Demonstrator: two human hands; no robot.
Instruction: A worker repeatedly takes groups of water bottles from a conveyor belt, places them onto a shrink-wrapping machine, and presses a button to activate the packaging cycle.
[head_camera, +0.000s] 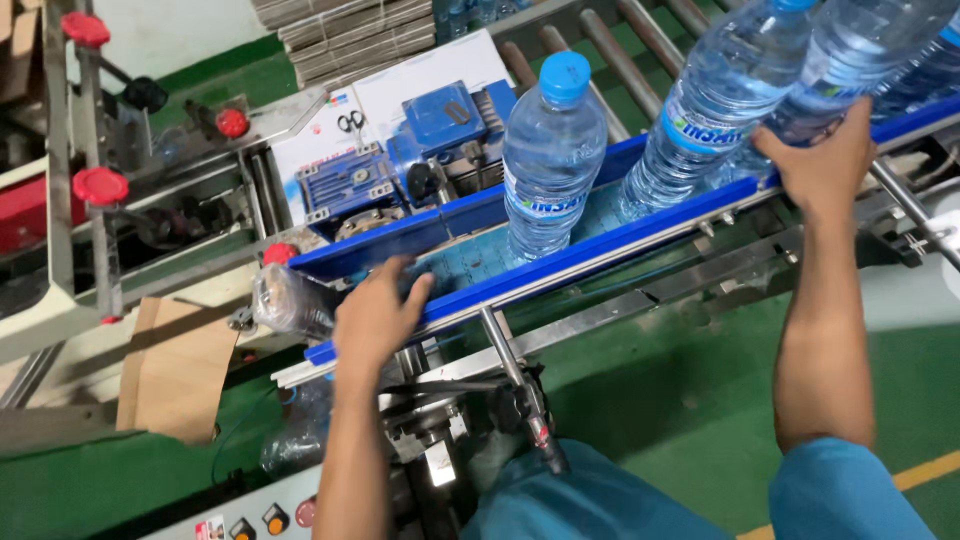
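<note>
Head view: left hand laid at near end of blue conveyor rail, fingers spread loose, nothing gripped. Upright water bottle stood on belt at 1 o'clock from left hand, apart from it. Right hand pressed to tilted bottles at 2 o'clock, fingers curled against them; full grasp cannot be told.

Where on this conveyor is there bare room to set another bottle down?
Bare belt lies between the left hand and the upright bottle. A narrow gap follows that bottle. Farther right it's crowded: leaning bottles bunch by the right hand.
</note>
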